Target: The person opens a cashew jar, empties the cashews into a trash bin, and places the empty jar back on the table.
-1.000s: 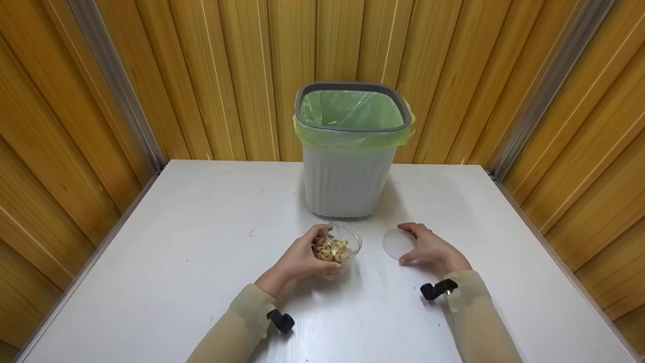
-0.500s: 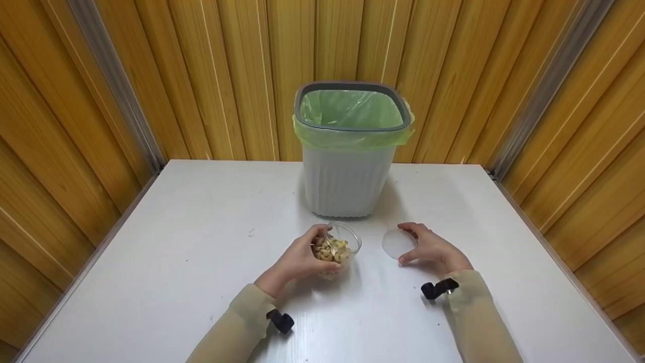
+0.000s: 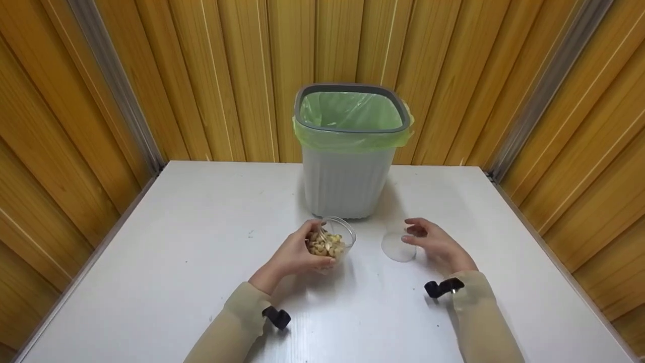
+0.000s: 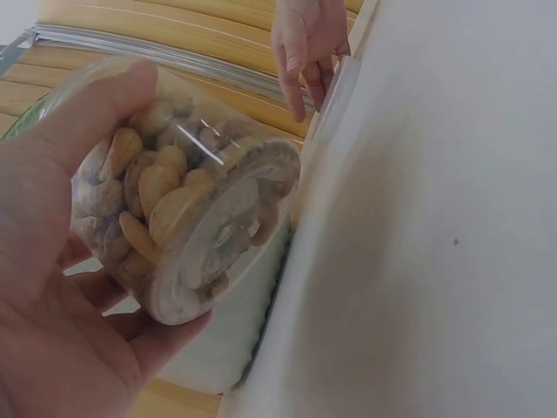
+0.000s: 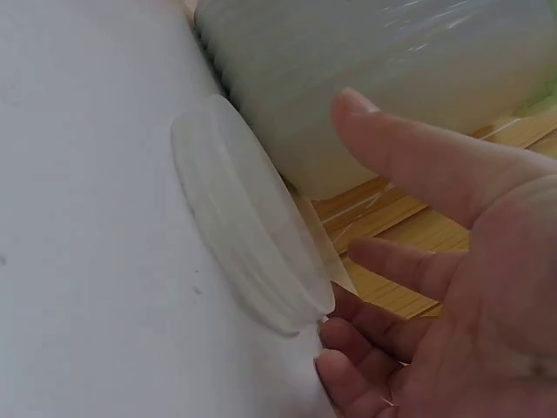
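Observation:
A clear plastic jar (image 4: pixel 187 200) of nuts, some cashew-shaped, is in my left hand (image 3: pixel 296 254). The thumb and fingers curl round its side. No lid covers the jar's mouth, which faces up and away from me in the head view; in the left wrist view its base is tilted and raised over the table. A round translucent lid (image 3: pixel 394 248) lies flat on the table to the right. My right hand (image 3: pixel 439 246) is just beside that lid, thumb spread and fingers loosely bent, with nothing in its grasp. In the right wrist view, lower fingers are close to the lid's edge (image 5: pixel 305 300).
Behind the jar and lid stands a ribbed light-grey bin (image 3: pixel 347 181) with a dark-grey rim and green bag liner (image 3: pixel 352 138). The white table (image 3: pixel 227 212) meets wood-patterned walls (image 3: pixel 242 85) at the back and sides.
My right hand has let go of the lid and drawn slightly up and right; the lid stays on the table. My left hand has shifted the jar slightly left and away from me.

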Demonstrator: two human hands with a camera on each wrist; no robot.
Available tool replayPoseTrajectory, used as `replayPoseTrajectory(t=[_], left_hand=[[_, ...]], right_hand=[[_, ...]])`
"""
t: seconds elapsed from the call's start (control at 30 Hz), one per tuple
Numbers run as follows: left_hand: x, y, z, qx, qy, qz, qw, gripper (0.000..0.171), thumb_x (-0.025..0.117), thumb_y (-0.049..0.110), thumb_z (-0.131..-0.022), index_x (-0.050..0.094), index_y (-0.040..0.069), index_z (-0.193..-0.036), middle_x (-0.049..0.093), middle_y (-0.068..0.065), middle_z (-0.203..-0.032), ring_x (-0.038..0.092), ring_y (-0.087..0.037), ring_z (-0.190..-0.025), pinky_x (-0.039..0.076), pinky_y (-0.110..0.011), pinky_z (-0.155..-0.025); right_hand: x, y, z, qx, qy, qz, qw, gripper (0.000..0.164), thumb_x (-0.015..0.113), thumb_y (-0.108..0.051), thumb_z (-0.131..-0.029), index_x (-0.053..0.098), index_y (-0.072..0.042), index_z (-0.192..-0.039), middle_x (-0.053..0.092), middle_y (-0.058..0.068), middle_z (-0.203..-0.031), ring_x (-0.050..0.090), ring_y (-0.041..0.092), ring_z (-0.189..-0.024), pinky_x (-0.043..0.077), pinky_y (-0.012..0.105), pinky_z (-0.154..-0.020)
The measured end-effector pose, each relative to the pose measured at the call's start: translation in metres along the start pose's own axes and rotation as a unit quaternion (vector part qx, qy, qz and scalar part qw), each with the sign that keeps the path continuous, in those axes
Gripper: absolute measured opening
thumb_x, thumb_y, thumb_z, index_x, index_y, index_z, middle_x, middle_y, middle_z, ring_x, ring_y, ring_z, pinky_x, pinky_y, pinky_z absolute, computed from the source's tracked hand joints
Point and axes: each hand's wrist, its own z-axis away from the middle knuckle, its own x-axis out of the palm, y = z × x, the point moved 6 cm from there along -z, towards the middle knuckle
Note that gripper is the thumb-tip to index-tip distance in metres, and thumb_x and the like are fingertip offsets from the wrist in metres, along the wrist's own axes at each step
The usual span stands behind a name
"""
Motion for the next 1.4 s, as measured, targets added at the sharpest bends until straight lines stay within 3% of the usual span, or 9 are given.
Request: replayPoseTrajectory(t=[0.17, 0.33, 0.47, 0.7, 0.83, 0.93, 1.03, 1.23, 1.4], left_hand=[[-0.006, 0.003, -0.003, -0.004, 0.008, 0.0, 1.0, 0.09, 0.094, 0.028, -0.073, 0.047, 0.014, -0.148, 0.061, -0.011, -0.13, 0.058, -0.027, -0.118, 0.047, -0.051, -0.106], [-0.013, 0.006, -0.004, -0.012, 0.014, -0.007, 0.9998, 0.089, 0.095, 0.03, -0.073, 0.048, 0.012, -0.146, 0.061, -0.012, -0.132, 0.059, -0.029, -0.12, 0.048, -0.052, -0.106], [-0.023, 0.009, -0.006, -0.017, 0.017, -0.008, 0.9997, 0.09, 0.094, 0.029, -0.073, 0.047, 0.013, -0.148, 0.06, -0.012, -0.134, 0.058, -0.029, -0.121, 0.048, -0.051, -0.106], [-0.042, 0.02, -0.011, -0.023, 0.02, -0.018, 0.9994, 0.091, 0.094, 0.03, -0.073, 0.047, 0.015, -0.149, 0.06, -0.009, -0.136, 0.058, -0.027, -0.122, 0.049, -0.05, -0.106], [-0.054, 0.027, -0.014, -0.025, 0.022, -0.019, 0.9993, 0.092, 0.094, 0.028, -0.073, 0.046, 0.017, -0.151, 0.059, -0.008, -0.137, 0.057, -0.027, -0.122, 0.048, -0.05, -0.106], [-0.063, 0.032, -0.016, -0.024, 0.021, -0.023, 0.9992, 0.094, 0.094, 0.028, -0.073, 0.044, 0.018, -0.152, 0.058, -0.008, -0.138, 0.056, -0.027, -0.122, 0.048, -0.05, -0.106], [-0.071, 0.038, -0.018, -0.019, 0.019, -0.026, 0.9993, 0.096, 0.094, 0.028, -0.074, 0.043, 0.017, -0.154, 0.057, -0.008, -0.14, 0.055, -0.028, -0.123, 0.047, -0.05, -0.107], [-0.086, 0.051, -0.021, -0.021, 0.008, -0.029, 0.9993, 0.095, 0.094, 0.029, -0.074, 0.042, 0.016, -0.153, 0.057, -0.009, -0.139, 0.055, -0.029, -0.125, 0.049, -0.051, -0.107], [-0.098, 0.061, -0.022, -0.015, 0.003, -0.037, 0.9992, 0.093, 0.093, 0.029, -0.075, 0.042, 0.016, -0.151, 0.058, -0.01, -0.137, 0.056, -0.029, -0.124, 0.05, -0.049, -0.105]], right_hand=[[-0.015, -0.012, -0.005, 0.007, 0.044, -0.073, 0.996, 0.07, 0.062, -0.032, -0.103, 0.031, -0.002, -0.158, 0.044, 0.026, -0.154, 0.05, 0.038, -0.137, 0.044, 0.054, -0.113], [-0.031, -0.035, -0.007, 0.014, 0.087, -0.162, 0.983, 0.064, 0.053, -0.031, -0.107, 0.028, -0.005, -0.161, 0.041, 0.024, -0.158, 0.049, 0.035, -0.141, 0.043, 0.051, -0.115], [-0.046, -0.056, -0.009, 0.02, 0.108, -0.197, 0.974, 0.061, 0.046, -0.032, -0.11, 0.027, -0.008, -0.162, 0.039, 0.022, -0.161, 0.047, 0.034, -0.144, 0.044, 0.048, -0.115], [-0.066, -0.092, -0.009, 0.031, 0.123, -0.25, 0.96, 0.063, 0.045, -0.037, -0.11, 0.023, -0.012, -0.163, 0.036, 0.016, -0.165, 0.043, 0.032, -0.149, 0.044, 0.044, -0.117], [-0.077, -0.114, -0.008, 0.02, 0.136, -0.309, 0.941, 0.061, 0.049, -0.038, -0.108, 0.028, -0.014, -0.16, 0.05, 0.007, -0.147, 0.048, 0.028, -0.142, 0.042, 0.043, -0.118], [-0.086, -0.13, -0.007, 0.008, 0.141, -0.352, 0.925, 0.046, 0.053, -0.038, -0.107, 0.042, -0.019, -0.147, 0.054, -0.003, -0.129, 0.054, 0.024, -0.13, 0.038, 0.045, -0.121], [-0.093, -0.144, -0.008, -0.001, 0.14, -0.377, 0.916, 0.029, 0.057, -0.037, -0.105, 0.049, -0.023, -0.13, 0.054, -0.003, -0.124, 0.055, 0.021, -0.123, 0.035, 0.047, -0.123], [-0.103, -0.171, -0.013, -0.007, 0.142, -0.378, 0.915, 0.024, 0.059, -0.036, -0.104, 0.052, -0.024, -0.124, 0.052, -0.003, -0.126, 0.049, 0.024, -0.133, 0.035, 0.044, -0.123], [-0.109, -0.192, -0.017, -0.013, 0.142, -0.385, 0.912, 0.022, 0.06, -0.033, -0.104, 0.052, -0.023, -0.122, 0.052, -0.003, -0.125, 0.051, 0.022, -0.125, 0.035, 0.042, -0.123]])
